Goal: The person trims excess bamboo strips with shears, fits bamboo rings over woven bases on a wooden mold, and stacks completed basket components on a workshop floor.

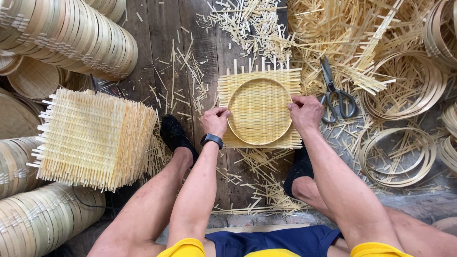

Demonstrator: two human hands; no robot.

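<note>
A square woven bamboo mat (pixel 238 84) lies on the dark wooden floor in front of me. A round bamboo hoop (pixel 259 81) is pressed into its middle. My left hand (pixel 215 121), with a black watch on the wrist, grips the hoop's left rim and the mat under it. My right hand (pixel 305 112) grips the hoop's right rim and the mat's right edge. Both hands press on the piece from opposite sides.
A thick stack of woven mats (pixel 95 137) stands at my left. Stacked bamboo hoops (pixel 71 33) lie at far left. Scissors (pixel 334 90) rest right of the mat among bamboo offcuts (pixel 342 33). Loose hoops (pixel 399 157) lie at right. My black-shoed feet (pixel 176 135) flank the mat.
</note>
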